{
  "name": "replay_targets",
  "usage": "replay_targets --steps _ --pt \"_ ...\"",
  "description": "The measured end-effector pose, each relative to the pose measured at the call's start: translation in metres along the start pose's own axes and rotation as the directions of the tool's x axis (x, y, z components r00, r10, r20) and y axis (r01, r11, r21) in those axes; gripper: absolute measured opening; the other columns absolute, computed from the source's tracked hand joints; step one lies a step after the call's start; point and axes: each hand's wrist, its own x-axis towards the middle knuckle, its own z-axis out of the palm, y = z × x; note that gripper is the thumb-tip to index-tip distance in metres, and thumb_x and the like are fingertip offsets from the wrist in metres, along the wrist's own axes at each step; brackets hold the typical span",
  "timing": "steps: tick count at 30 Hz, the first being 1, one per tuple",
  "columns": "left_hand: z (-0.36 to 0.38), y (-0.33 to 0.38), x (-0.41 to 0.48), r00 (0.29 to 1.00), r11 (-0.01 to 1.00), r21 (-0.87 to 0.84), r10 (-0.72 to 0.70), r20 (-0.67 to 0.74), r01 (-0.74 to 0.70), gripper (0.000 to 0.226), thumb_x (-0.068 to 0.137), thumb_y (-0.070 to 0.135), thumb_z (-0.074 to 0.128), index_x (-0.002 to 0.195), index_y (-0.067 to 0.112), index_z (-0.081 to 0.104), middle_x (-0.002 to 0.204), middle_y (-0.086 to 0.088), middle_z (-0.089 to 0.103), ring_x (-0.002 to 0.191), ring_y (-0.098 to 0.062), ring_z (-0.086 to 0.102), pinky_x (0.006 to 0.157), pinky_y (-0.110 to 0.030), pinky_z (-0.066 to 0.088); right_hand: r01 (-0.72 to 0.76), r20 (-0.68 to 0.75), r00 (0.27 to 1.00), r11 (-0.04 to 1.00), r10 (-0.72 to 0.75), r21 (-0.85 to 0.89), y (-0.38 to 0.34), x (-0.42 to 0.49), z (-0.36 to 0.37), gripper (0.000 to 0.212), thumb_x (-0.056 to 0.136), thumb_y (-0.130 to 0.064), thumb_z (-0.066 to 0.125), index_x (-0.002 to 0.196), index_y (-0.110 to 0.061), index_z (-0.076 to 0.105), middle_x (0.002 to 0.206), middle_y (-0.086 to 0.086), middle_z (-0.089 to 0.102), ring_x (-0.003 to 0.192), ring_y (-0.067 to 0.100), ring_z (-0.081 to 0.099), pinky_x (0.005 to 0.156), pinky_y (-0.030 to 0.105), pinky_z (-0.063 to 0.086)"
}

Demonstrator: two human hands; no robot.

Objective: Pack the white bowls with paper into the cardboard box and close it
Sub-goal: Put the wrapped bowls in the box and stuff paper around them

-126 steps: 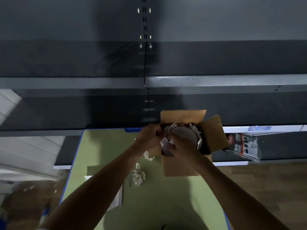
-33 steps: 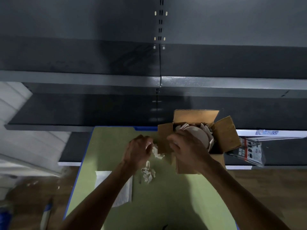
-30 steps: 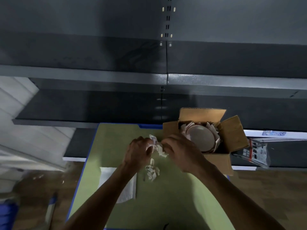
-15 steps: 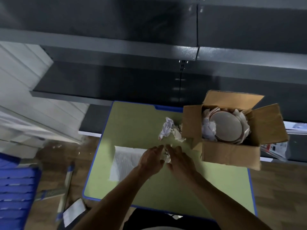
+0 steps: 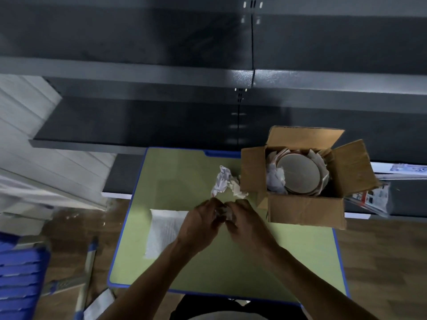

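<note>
1. The hands meet over the middle of the bench (image 5: 231, 269). The left hand (image 5: 198, 225) and the right hand (image 5: 245, 224) have their fingers curled in, pinching a small paper wad (image 5: 223, 213) between them.
2. The cardboard box (image 5: 305, 210) stands at the bench's far right corner with all its flaps splayed open.
3. Inside it lie the white bowls (image 5: 298, 175), with packing paper (image 5: 273, 179) stuffed around their rim, thickest on the left.
4. Loose paper balls (image 5: 225, 182) lie against the box's left flap, between the hands and the far edge.
5. A flat white sheet (image 5: 164, 229) lies near the left edge, its right end hidden behind the left hand.
6. Dark metal shelving (image 5: 161, 72) rises beyond the far edge.
7. A printed packet (image 5: 369, 197) sticks out behind the box's right side.
8. A blue crate (image 5: 18, 280) sits on the floor off the left edge.
</note>
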Motion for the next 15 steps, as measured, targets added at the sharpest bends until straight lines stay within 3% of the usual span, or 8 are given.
replay_targets --steps 3,5,6,8,11,13,15 --pt "-0.016 0.018 0.011 0.995 0.998 -0.009 0.061 -0.081 -0.062 0.010 0.086 0.011 0.066 0.094 0.014 0.061 0.085 0.004 0.069 0.073 -0.014 0.064 0.061 -0.019 0.047 0.068 -0.019 0.998 0.994 -0.067 0.088 -0.016 0.000 -0.020 0.060 0.090 -0.022 0.058 0.146 -0.022 0.034 0.139 0.003 0.047 0.120 0.019 0.055 0.096 0.033 0.049" --pt "-0.027 0.031 0.019 0.985 0.994 0.000 0.109 -0.135 -0.110 0.011 0.086 0.012 0.066 0.093 0.016 0.059 0.078 0.007 0.066 0.065 -0.012 0.061 0.056 -0.011 0.040 0.110 -0.043 0.994 0.974 -0.103 0.198 -0.024 -0.001 -0.040 0.064 0.094 -0.027 0.056 0.150 -0.029 0.025 0.145 -0.001 0.045 0.127 0.012 0.050 0.100 0.030 0.048" --pt "-0.031 0.037 0.024 0.978 0.989 -0.002 0.148 -0.145 -0.150 0.012 0.086 0.016 0.067 0.094 0.017 0.059 0.077 0.008 0.066 0.063 -0.010 0.060 0.055 -0.009 0.039 0.127 -0.065 0.991 0.956 -0.113 0.264 -0.026 0.000 -0.051 0.061 0.096 -0.027 0.054 0.150 -0.030 0.025 0.146 -0.004 0.046 0.129 0.007 0.049 0.102 0.026 0.046" --pt "-0.033 0.051 0.037 0.966 0.972 -0.024 0.232 -0.111 -0.236 0.016 0.086 0.030 0.066 0.096 0.019 0.059 0.079 0.008 0.067 0.064 -0.008 0.062 0.058 -0.020 0.049 0.147 -0.135 0.985 0.931 -0.107 0.333 -0.024 0.000 -0.073 0.047 0.099 -0.030 0.051 0.145 -0.030 0.036 0.136 -0.006 0.056 0.121 0.003 0.054 0.098 0.025 0.049" --pt "-0.020 0.071 0.059 0.947 0.948 -0.013 0.317 -0.060 -0.318 0.027 0.088 0.044 0.060 0.100 0.020 0.058 0.085 0.008 0.070 0.069 -0.008 0.065 0.061 -0.032 0.053 0.079 -0.268 0.963 0.965 -0.009 0.252 -0.006 0.000 -0.097 0.043 0.099 -0.034 0.050 0.141 -0.025 0.041 0.120 0.000 0.063 0.102 0.007 0.061 0.090 0.034 0.052" --pt "-0.009 0.086 0.071 0.939 0.939 -0.021 0.341 -0.039 -0.342 0.026 0.089 0.043 0.061 0.103 0.021 0.057 0.087 0.007 0.070 0.073 -0.009 0.066 0.063 -0.034 0.053 -0.012 -0.348 0.935 0.985 0.073 0.174 0.006 -0.004 -0.108 0.049 0.097 -0.026 0.057 0.142 -0.014 0.040 0.127 0.008 0.059 0.109 0.011 0.053 0.094 0.031 0.047" --pt "0.004 0.100 0.083 0.936 0.935 -0.044 0.353 -0.006 -0.353 0.028 0.089 0.040 0.064 0.109 0.022 0.057 0.094 0.006 0.071 0.080 -0.011 0.067 0.068 -0.034 0.054 -0.012 -0.436 0.899 0.995 0.052 0.095 0.018 -0.006 -0.119 0.047 0.095 -0.025 0.060 0.135 -0.004 0.047 0.130 0.004 0.049 0.118 0.006 0.040 0.102 0.022 0.037"
